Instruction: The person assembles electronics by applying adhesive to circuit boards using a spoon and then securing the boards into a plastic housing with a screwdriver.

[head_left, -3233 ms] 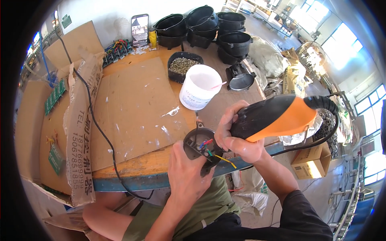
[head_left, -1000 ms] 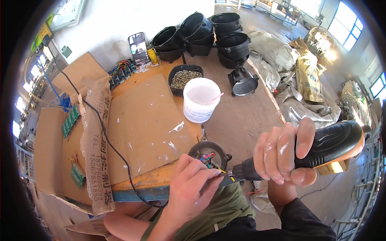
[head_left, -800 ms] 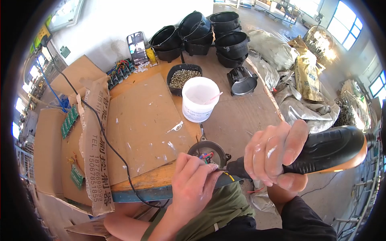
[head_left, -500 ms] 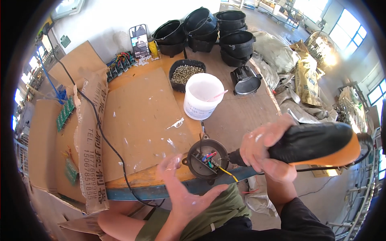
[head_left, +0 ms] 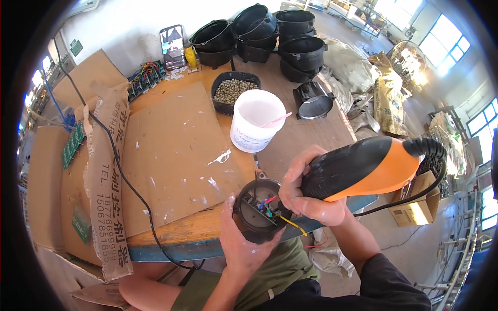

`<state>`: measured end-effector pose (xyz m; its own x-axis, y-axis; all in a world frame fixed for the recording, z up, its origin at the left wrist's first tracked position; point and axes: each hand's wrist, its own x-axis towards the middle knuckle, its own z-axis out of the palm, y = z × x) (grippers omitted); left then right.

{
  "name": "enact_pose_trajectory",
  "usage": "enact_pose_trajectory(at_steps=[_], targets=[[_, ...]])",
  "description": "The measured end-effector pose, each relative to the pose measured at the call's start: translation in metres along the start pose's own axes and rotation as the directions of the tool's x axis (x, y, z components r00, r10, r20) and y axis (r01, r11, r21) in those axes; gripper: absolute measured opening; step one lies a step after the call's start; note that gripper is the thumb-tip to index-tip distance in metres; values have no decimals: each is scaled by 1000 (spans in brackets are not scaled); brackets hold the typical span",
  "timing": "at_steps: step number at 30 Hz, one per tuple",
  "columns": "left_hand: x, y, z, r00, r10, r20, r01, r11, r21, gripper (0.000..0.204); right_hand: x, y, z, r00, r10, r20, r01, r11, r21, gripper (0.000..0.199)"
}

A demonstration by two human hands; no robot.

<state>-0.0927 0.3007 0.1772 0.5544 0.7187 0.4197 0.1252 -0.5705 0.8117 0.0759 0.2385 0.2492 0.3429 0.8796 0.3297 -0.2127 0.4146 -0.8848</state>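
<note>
At the table's near edge, my left hand (head_left: 245,251) grips a dark round metal housing (head_left: 250,224) from its near left side, fingers and thumb around the rim. Inside the housing sits a small circuit board (head_left: 263,211) with red, blue and green wires. A yellow wire (head_left: 294,225) hangs out over its right side. My right hand (head_left: 314,193) is closed around the front end of a corded orange-and-black power screwdriver (head_left: 358,168). The tool's tip points down at the right part of the housing; my fingers partly hide where it meets the board.
Behind the housing stand a white plastic bucket (head_left: 248,136) with a pink stick and a black tray (head_left: 220,106) of small screws. Stacked black pots (head_left: 303,49), a phone (head_left: 173,46) and wired boards (head_left: 147,79) line the back. A cable (head_left: 124,173) crosses the cardboard at left.
My left hand has gone from spread beside the housing to gripping it. My right hand has brought the power screwdriver left, its tip now over the board. The housing appears slightly tilted.
</note>
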Motion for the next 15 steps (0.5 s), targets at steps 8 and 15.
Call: enact_pose_trajectory(at_steps=[8,15], targets=[[4,3,0,999,53,1,-53,996,69,98,12,-13,9,987,30,155,43,894,-446,30],[-3,-2,4,999,-20,34,23,995,-94,98,0,-13,15,998,51,34,-36,937,-346,26]])
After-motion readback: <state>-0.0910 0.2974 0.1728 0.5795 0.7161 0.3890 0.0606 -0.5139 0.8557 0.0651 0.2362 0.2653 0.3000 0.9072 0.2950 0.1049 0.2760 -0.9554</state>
